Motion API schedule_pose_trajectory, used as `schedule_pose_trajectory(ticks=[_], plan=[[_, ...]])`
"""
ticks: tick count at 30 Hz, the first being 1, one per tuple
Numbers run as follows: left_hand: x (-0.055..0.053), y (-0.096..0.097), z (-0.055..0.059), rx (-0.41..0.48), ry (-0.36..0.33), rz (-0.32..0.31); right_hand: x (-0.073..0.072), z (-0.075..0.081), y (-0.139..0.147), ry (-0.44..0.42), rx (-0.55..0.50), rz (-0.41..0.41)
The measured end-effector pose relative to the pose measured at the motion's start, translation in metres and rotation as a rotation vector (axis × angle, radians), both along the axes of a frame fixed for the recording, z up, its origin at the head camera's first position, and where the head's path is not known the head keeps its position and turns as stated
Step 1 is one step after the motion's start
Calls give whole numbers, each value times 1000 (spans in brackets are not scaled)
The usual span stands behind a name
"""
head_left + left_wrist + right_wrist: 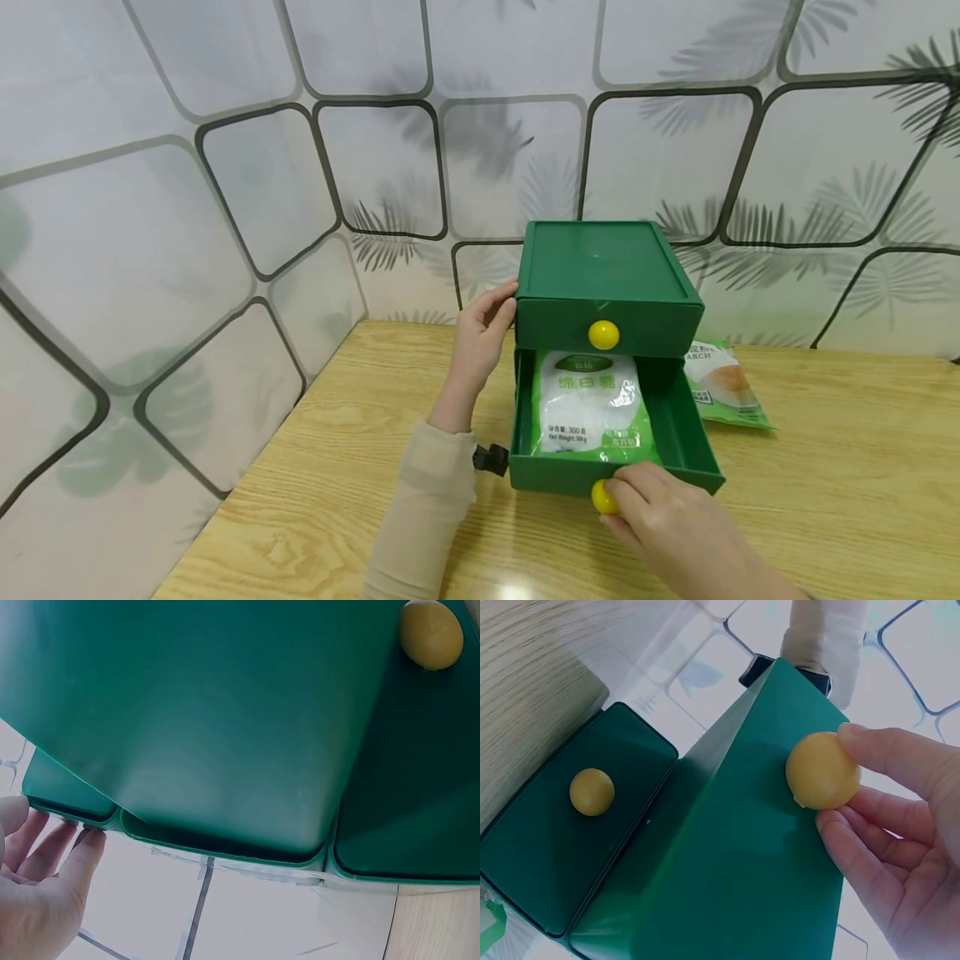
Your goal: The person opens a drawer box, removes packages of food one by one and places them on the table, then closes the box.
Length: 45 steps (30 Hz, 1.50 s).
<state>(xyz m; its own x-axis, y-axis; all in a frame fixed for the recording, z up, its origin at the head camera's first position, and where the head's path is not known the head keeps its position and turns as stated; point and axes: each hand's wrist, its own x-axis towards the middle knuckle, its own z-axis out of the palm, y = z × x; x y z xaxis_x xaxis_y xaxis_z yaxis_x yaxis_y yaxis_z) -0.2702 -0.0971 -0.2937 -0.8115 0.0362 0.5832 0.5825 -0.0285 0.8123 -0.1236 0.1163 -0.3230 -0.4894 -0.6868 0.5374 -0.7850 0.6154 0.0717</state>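
While left fingers (491, 297) touch the cabinet (600, 262), the lower knob (821, 771) sits pinched between right fingers (859, 866).

Green lower drawer (553, 475), wide open

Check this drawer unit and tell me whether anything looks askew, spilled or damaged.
Nothing stands out: no visible spill or damage. The white sugar bag lies inside the pulled-out green drawer; the starch packet lies on the table, partly hidden by the drawer unit.
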Motion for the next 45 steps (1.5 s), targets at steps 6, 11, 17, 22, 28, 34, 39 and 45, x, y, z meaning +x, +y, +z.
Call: schedule_pose_trajectory(ticks=[6,11,17,22,28,34,39,45], plan=[[-3,0,-3,-7,18,5,1,2,-2,-9,-10,-11],[-3,0,-3,-8,14,8,-1,3,-2,11,-35,5],[-3,0,-4,-11,6,5,-6,3,2,42,-173,71],[-3,-1,-4,-21,11,4,-14,6,6,100,-310,155],[-3,-1,-4,-22,6,-12,-19,14,14,70,-360,132],[-2,-2,-3,-26,-5,-25,-25,20,20,10,-376,48],[-2,-1,-4,-22,-2,-29,-30,25,24,-58,-345,-22],[-3,-2,-4,-20,-8,-30,-42,29,26,-167,-263,-120]])
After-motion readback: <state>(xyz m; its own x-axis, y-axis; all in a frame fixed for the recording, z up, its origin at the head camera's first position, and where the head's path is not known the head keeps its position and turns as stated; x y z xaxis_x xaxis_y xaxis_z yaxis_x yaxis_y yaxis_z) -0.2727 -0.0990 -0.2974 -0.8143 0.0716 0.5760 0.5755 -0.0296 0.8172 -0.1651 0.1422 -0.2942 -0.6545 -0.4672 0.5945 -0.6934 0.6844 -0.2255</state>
